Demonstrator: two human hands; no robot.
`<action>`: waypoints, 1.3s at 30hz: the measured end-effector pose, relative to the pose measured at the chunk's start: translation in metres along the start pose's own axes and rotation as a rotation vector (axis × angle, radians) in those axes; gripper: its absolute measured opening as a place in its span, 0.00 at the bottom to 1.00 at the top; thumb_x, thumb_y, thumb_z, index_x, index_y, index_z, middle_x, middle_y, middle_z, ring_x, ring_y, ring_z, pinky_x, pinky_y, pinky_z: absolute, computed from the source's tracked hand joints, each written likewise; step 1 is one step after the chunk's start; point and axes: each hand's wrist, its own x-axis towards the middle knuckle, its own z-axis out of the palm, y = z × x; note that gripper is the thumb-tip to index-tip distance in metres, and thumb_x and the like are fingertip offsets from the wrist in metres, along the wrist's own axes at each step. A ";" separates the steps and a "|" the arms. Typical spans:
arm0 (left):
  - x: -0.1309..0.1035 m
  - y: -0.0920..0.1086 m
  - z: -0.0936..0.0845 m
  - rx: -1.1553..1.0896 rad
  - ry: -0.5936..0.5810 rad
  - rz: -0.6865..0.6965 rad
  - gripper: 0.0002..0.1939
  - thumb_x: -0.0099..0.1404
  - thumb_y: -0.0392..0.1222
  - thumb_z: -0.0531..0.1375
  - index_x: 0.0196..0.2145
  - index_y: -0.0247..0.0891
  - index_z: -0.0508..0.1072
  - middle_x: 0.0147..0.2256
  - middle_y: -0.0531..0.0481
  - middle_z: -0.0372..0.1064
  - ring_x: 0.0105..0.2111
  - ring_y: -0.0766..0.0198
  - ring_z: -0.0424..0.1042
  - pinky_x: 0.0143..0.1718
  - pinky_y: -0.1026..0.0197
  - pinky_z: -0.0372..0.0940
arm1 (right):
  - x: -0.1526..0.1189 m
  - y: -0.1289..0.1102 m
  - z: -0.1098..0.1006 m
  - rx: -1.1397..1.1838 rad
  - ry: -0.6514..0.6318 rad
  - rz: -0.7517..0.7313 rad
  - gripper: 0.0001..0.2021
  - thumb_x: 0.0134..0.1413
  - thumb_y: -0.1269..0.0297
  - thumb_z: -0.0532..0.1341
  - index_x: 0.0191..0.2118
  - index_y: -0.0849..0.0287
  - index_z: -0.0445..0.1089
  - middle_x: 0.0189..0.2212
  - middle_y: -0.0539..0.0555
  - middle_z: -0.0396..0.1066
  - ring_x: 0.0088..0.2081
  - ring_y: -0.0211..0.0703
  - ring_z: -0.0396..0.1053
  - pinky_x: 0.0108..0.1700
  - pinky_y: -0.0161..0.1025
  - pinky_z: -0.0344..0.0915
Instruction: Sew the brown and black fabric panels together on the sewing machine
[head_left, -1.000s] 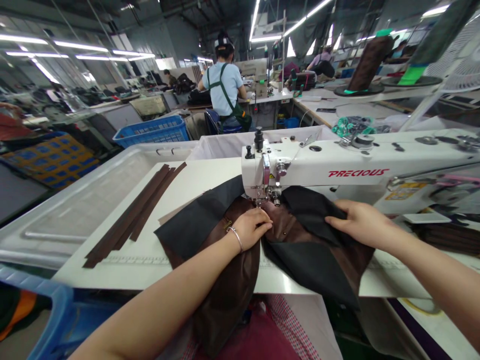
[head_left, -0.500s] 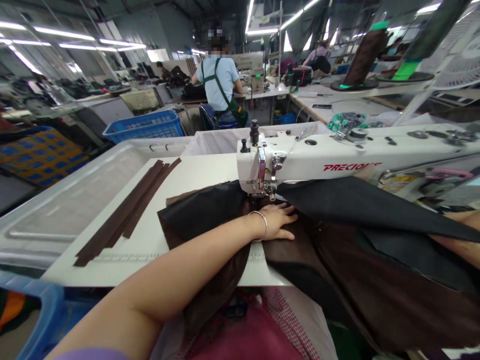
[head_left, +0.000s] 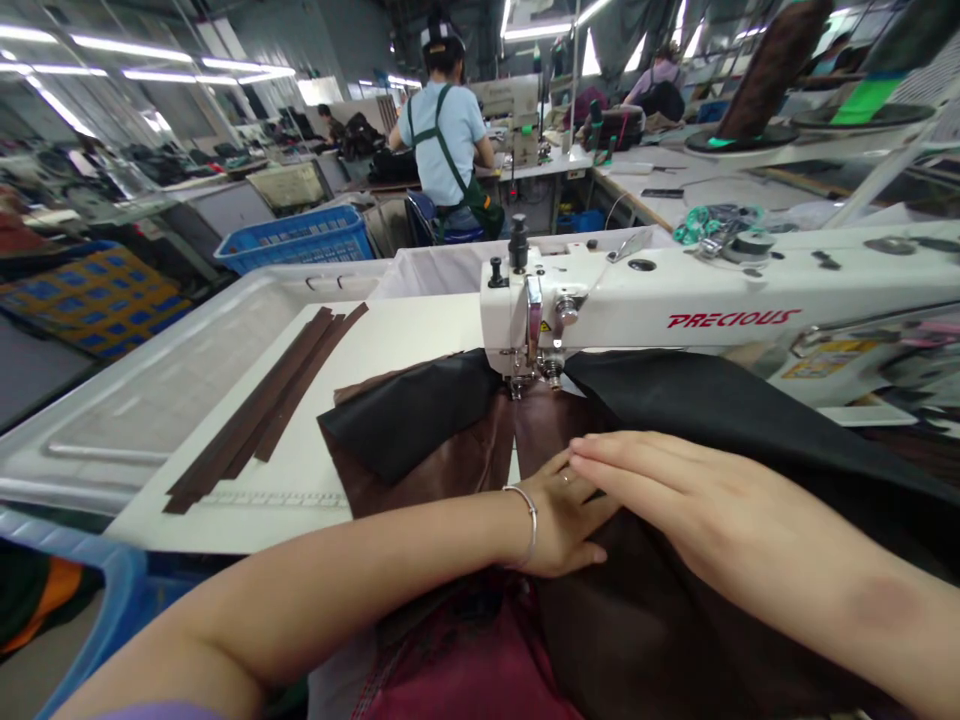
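A brown leather piece (head_left: 615, 600) with black lining (head_left: 720, 395) lies under the needle and presser foot of the white sewing machine (head_left: 592, 318), spreading to both sides and over the table's front edge. My left hand (head_left: 566, 515), with a bracelet at the wrist, lies on the brown leather in front of the presser foot, fingers spread. Across from the right comes my right hand (head_left: 675, 485), fingers stretched out and their tips over the left hand's fingers. Neither hand grips anything that I can see. Part of the leather is hidden beneath the hands and forearms.
Several dark brown strips (head_left: 274, 400) lie on the white table (head_left: 405, 325) at left, beside a ruler scale (head_left: 277, 498). Blue crates (head_left: 300, 240) stand beyond and at lower left. A co-worker (head_left: 444, 140) sits ahead. Thread cones (head_left: 772, 75) stand at the upper right.
My left hand has moved back from the presser foot toward me. My right hand has come in from the far right, leaving the black lining's edge, and now reaches over the left fingers.
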 end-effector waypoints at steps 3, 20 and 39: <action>-0.025 0.007 -0.012 -0.081 -0.009 0.117 0.25 0.67 0.47 0.55 0.58 0.35 0.62 0.60 0.41 0.58 0.62 0.51 0.53 0.63 0.48 0.47 | 0.023 -0.005 0.058 0.074 -0.160 -0.012 0.23 0.54 0.76 0.53 0.57 0.66 0.65 0.57 0.63 0.63 0.58 0.47 0.61 0.56 0.44 0.64; -0.079 -0.080 -0.007 0.153 0.329 -0.198 0.11 0.71 0.38 0.49 0.46 0.39 0.68 0.51 0.44 0.66 0.51 0.57 0.64 0.52 0.52 0.59 | 0.012 -0.044 0.088 0.121 -0.202 0.141 0.29 0.59 0.46 0.54 0.63 0.52 0.56 0.63 0.58 0.54 0.60 0.56 0.54 0.57 0.55 0.56; -0.070 -0.084 -0.026 -0.096 0.250 -0.276 0.16 0.69 0.37 0.53 0.53 0.40 0.66 0.49 0.49 0.70 0.47 0.63 0.66 0.51 0.58 0.59 | 0.009 -0.040 0.090 0.147 -0.185 0.107 0.29 0.58 0.49 0.56 0.63 0.54 0.57 0.62 0.57 0.56 0.59 0.58 0.54 0.55 0.56 0.56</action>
